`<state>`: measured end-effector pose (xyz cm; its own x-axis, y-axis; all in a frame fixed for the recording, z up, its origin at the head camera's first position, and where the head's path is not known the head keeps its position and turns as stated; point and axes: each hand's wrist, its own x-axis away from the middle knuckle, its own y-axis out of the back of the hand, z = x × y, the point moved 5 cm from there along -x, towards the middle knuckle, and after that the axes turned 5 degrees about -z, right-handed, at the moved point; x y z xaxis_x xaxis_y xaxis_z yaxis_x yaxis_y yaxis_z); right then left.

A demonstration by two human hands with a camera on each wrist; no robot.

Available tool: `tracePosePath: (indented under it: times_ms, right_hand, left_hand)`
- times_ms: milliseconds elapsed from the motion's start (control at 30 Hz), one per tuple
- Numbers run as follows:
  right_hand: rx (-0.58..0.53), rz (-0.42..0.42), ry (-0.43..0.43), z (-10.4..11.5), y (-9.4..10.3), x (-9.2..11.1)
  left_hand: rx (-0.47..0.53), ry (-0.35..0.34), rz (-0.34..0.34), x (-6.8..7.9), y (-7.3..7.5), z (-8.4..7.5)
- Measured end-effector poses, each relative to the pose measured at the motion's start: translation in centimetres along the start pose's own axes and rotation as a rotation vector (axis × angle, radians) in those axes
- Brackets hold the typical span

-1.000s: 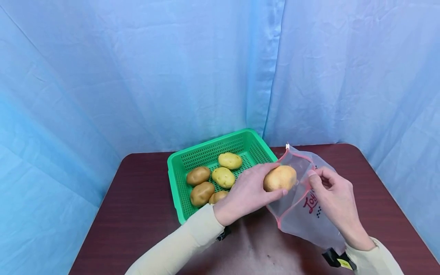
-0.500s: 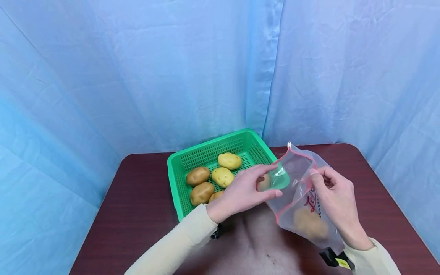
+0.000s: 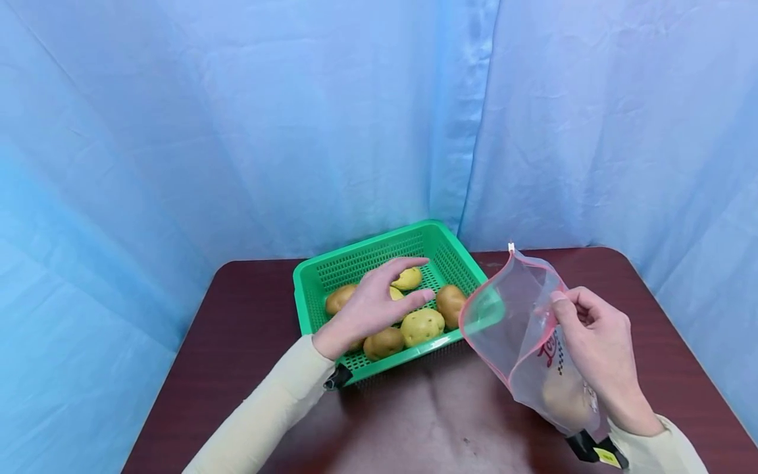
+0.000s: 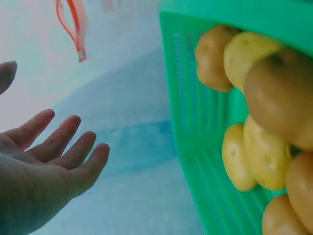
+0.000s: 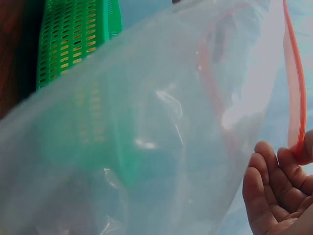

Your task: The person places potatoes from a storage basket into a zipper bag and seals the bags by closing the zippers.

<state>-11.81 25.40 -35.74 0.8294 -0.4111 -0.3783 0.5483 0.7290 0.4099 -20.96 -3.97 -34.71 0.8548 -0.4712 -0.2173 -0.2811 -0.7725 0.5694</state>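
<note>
Head view: the left hand (image 3: 374,304) hovers over the green basket (image 3: 303,296) of potatoes (image 3: 422,326), fingers spread wide. At its three o'clock, the right hand (image 3: 605,352) pinches a clear, pink-edged bag (image 3: 529,378); a blurred potato (image 3: 565,398) sits inside, toward the bag's five o'clock.

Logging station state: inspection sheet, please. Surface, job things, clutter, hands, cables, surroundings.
Surface: dark red-brown table, shiny at the near side.
Job things: green basket holding several potatoes; see-through bag, its pink-edged mouth gaping, a tan rounded shape visible inside.
Clutter: nothing seen beyond small dark specks on the table.
Left hand: above the basket, holding nothing.
Right hand: pinches the bag's edge.
Cables: nothing seen.
Surroundings: blue curtains behind and at both sides.
</note>
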Motion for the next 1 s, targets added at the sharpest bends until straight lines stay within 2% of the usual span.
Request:
tracePosePath:
  times_ms: [267, 567, 833, 1000]
  right_hand:
    - [0.003, 0.008, 0.008, -0.2, 0.1, 0.0]
    - [0.016, 0.021, 0.002, -0.8, 0.3, 0.2]
    - [0.031, 0.010, 0.012, -0.8, 0.4, 0.3]
    - [0.034, 0.007, 0.022, -0.8, 0.5, 0.3]
  left_hand:
    - [-0.091, 0.036, 0.121, 0.0, 0.9, 2.2]
    - [-0.284, 0.022, 0.363, 0.2, 0.7, 5.5]
    - [-0.342, -0.040, 0.513, 0.6, 0.1, 7.0]
    - [-0.335, -0.022, 0.586, 0.8, -0.6, 7.8]
